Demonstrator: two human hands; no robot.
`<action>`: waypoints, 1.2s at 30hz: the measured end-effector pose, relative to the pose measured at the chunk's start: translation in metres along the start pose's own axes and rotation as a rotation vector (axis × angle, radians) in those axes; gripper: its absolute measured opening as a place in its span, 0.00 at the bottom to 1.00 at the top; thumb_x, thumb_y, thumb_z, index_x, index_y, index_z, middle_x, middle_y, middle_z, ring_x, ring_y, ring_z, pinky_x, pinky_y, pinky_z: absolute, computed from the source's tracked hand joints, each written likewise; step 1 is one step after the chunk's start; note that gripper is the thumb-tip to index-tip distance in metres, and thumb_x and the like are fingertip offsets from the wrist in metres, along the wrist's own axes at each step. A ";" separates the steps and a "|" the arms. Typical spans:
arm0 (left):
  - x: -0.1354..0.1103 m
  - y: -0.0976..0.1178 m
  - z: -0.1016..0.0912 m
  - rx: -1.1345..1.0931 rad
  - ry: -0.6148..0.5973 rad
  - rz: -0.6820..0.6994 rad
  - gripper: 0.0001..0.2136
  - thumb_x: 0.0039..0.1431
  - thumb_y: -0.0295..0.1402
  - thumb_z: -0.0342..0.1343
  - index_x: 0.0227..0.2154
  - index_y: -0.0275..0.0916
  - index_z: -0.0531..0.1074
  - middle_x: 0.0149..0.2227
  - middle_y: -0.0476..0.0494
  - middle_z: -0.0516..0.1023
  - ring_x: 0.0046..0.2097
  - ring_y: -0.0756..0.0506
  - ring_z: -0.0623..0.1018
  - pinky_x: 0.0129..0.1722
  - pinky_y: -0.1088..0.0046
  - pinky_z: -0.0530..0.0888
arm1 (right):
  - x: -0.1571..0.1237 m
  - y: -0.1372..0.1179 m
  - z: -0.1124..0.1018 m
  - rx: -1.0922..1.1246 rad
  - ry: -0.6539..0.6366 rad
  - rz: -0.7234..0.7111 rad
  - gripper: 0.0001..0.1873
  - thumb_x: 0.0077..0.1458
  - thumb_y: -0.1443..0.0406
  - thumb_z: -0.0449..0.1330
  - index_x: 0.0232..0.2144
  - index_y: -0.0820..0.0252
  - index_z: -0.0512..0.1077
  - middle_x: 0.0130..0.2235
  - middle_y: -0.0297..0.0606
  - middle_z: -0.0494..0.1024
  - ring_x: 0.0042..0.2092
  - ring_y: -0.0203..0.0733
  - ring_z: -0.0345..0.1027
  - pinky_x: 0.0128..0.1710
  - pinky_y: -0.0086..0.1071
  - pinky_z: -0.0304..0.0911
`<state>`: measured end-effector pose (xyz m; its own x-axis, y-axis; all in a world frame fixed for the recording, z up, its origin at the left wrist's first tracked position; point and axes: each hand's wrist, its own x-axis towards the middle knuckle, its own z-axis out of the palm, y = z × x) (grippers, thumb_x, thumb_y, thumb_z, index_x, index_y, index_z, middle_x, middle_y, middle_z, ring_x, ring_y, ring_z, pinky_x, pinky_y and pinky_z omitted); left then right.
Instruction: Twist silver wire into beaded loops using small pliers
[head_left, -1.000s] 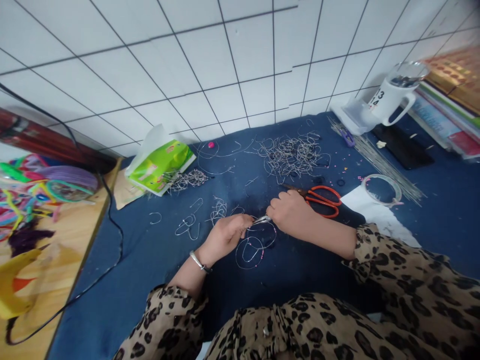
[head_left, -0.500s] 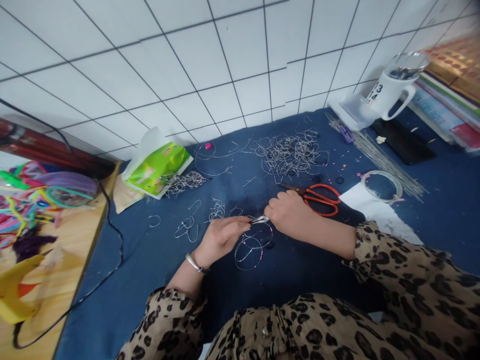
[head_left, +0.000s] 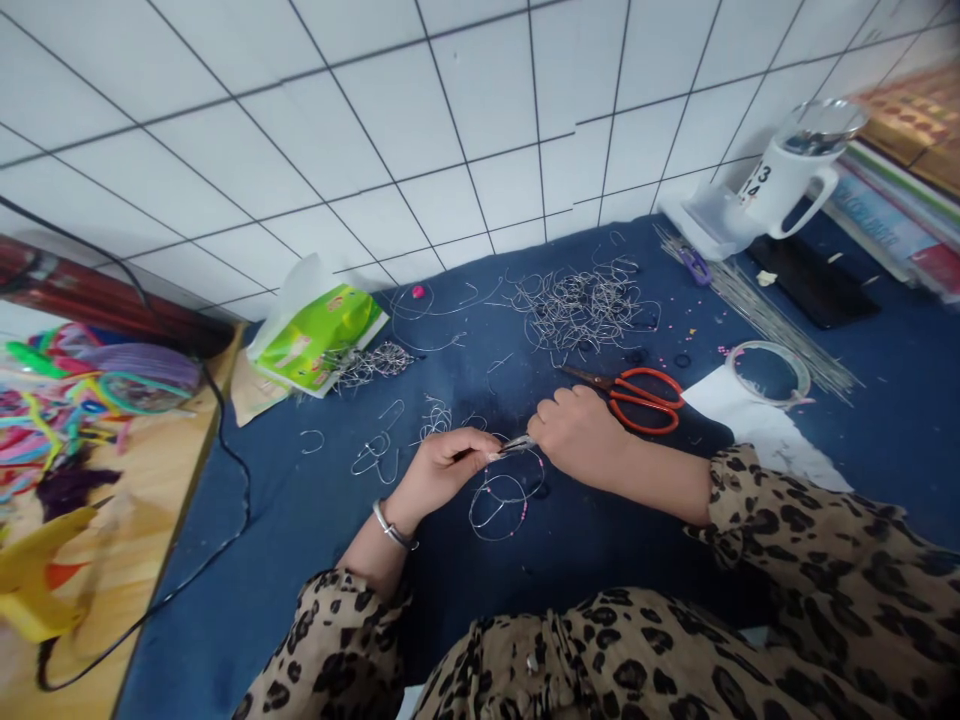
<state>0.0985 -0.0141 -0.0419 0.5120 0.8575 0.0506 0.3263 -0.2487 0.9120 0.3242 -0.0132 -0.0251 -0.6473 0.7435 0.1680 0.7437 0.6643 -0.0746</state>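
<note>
The left hand [head_left: 439, 465] pinches the beaded wire loops [head_left: 501, 498], which lie just below the gap between both hands. The right hand [head_left: 577, 432] grips a small metal tool [head_left: 517, 443] touching that wire; orange scissors [head_left: 637, 398] lie just beyond.

One beaded wire piece [head_left: 501, 502], one pliers [head_left: 519, 442], one scissors [head_left: 637, 397], one mug [head_left: 786, 180]

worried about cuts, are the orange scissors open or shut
Shut: the orange scissors lie flat beside the right hand, blades together as one point.
</note>
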 end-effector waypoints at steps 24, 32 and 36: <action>-0.001 -0.005 0.004 -0.068 -0.006 -0.102 0.05 0.59 0.31 0.52 0.34 0.35 0.70 0.34 0.45 0.74 0.23 0.56 0.68 0.25 0.79 0.67 | 0.002 0.002 -0.008 0.006 -0.044 -0.006 0.10 0.54 0.72 0.50 0.26 0.63 0.70 0.29 0.41 0.70 0.33 0.42 0.56 0.31 0.36 0.42; -0.002 -0.007 0.004 -0.043 0.014 -0.052 0.05 0.58 0.30 0.52 0.35 0.35 0.71 0.34 0.44 0.75 0.22 0.56 0.68 0.24 0.79 0.68 | 0.003 0.002 -0.006 0.011 -0.065 0.009 0.10 0.54 0.72 0.50 0.27 0.63 0.70 0.29 0.42 0.71 0.33 0.41 0.56 0.30 0.35 0.41; -0.002 -0.010 0.004 -0.044 0.021 -0.020 0.05 0.59 0.30 0.52 0.35 0.36 0.71 0.34 0.43 0.75 0.22 0.56 0.69 0.25 0.78 0.69 | 0.003 0.001 -0.008 0.001 -0.068 0.006 0.10 0.54 0.72 0.50 0.27 0.63 0.70 0.28 0.41 0.71 0.32 0.41 0.57 0.30 0.35 0.41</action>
<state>0.0975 -0.0157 -0.0532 0.4890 0.8713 0.0405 0.3008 -0.2120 0.9298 0.3248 -0.0109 -0.0164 -0.6527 0.7509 0.1006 0.7474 0.6600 -0.0762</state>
